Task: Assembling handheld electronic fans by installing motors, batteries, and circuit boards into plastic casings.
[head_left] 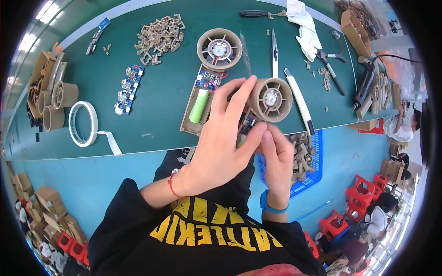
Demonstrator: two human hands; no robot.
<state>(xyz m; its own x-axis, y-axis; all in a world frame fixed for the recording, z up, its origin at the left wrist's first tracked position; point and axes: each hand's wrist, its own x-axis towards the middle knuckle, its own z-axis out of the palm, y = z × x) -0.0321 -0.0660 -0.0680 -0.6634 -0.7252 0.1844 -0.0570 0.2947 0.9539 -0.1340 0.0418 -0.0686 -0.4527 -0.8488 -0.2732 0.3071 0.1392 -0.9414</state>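
Note:
A tan handheld fan housing (275, 100) with a round spoked head and a silver motor is held at the table's front edge. My left hand (225, 126) lies over its left side, two fingers against the head and the thumb bent down. From the lower right, my right hand (277, 154) pinches at the handle just under the head, its fingertips meeting my left thumb. Part of a small circuit board (249, 122) shows in the handle between the hands; the rest is covered. Beside it lies a second open fan housing (220, 48) with a green battery (199, 106) and a display board (209, 80).
Small tan clips (159, 37) are heaped at the back, near blue circuit boards (128, 89). White tape (83, 124) lies left. A cutter knife (299, 101), tweezers (275, 53), pliers (332, 69) and an electric screwdriver (364, 85) lie right. A blue basket (317, 158) holds tan parts below.

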